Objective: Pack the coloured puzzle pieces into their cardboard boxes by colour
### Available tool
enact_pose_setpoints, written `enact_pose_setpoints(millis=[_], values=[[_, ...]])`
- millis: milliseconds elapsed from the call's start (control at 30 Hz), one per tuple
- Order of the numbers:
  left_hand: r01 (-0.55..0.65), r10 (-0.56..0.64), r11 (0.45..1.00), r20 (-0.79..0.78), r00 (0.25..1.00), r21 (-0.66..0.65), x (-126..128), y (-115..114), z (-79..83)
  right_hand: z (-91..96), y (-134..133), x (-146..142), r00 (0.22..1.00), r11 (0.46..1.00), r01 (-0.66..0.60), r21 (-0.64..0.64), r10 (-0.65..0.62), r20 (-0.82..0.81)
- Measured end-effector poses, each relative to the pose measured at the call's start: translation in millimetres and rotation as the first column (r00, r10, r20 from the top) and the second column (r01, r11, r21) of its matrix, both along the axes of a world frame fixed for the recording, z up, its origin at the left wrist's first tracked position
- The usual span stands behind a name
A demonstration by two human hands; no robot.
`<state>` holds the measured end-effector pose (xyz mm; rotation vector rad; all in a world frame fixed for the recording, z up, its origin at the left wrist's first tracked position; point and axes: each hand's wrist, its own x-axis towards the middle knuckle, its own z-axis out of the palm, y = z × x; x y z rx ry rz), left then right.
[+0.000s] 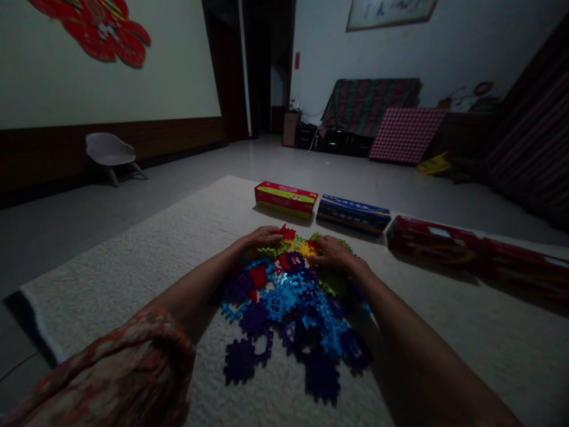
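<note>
A heap of interlocking plastic building tiles [284, 293] with toothed edges lies on the pale mat, light blue and dark blue in front, with red, yellow and green ones toward the back. At the heap's far left edge, my left hand [264, 236] has its fingertips closed at a red tile [287, 232]. My right hand [332, 251] rests on the far right of the heap, thumb and fingers apart, beside a yellow tile [306, 249]. Green tiles lie partly under both hands. Two dark blue tiles lie at the near edge.
Beyond the heap stand a red-and-yellow box [285, 200], a blue box [353, 214] and long dark red boxes [433, 246] to the right. The pale mat [146, 255] covers the tiled floor here. A small chair [109, 151] stands by the left wall.
</note>
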<state>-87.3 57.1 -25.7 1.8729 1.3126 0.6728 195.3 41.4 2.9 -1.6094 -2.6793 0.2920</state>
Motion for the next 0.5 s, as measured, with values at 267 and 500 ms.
enact_pose_setpoints(millis=[267, 500], values=[[0.13, -0.145, 0.989, -0.411, 0.9, -0.062, 82, 4, 44.3, 12.3, -33, 59, 0.984, 0.984, 0.175, -0.017, -0.175, 0.04], [0.208, -0.15, 0.971, -0.375, 0.915, 0.12, 86, -22, 66.2, 8.5, -70, 103, 0.972, 0.972, 0.236, 0.017, -0.236, 0.011]])
